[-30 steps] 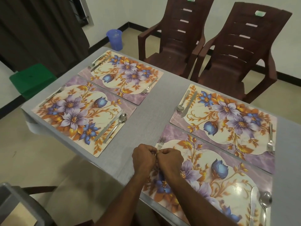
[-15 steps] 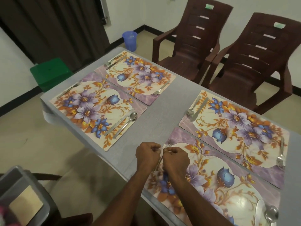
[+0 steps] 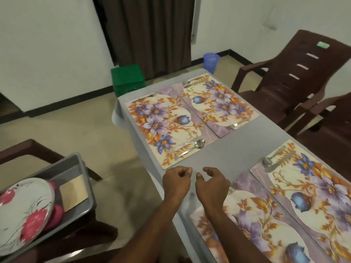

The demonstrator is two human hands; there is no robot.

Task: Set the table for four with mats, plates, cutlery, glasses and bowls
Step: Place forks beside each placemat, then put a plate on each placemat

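We saw both hands over the near edge of the grey table (image 3: 228, 149), held close but apart. The left hand (image 3: 177, 180) was loosely curled, fingertips near the thumb, pinching nothing we could make out. The right hand (image 3: 213, 184) was half open, fingers bent, thumb forward, empty. Four floral mats lay on the table. The far-left mat (image 3: 167, 126) had a fork (image 3: 144, 98) along its far edge and a spoon (image 3: 191, 149) with a knife (image 3: 182, 146) along its near edge. The far-right mat (image 3: 216, 103) had cutlery at both ends; we could not tell the pieces at the far end, and a fork (image 3: 239, 123) lay at the near end. The near-right mat (image 3: 313, 186) carried a spoon (image 3: 271, 158) and a knife (image 3: 281, 161) at its far-left corner. The near mat (image 3: 256, 224) lay partly under the right forearm, blurred; its cutlery we could not tell. To the left, off the table, a grey tub (image 3: 76, 186) sat on a brown chair (image 3: 28, 149), holding a white plate (image 3: 24, 209) with red flowers, tilted on its edge, and something pink beneath. Two brown chairs (image 3: 296, 78) stood on the table's right side. A green box (image 3: 128, 77) and a blue bucket (image 3: 211, 60) stood on the floor beyond.
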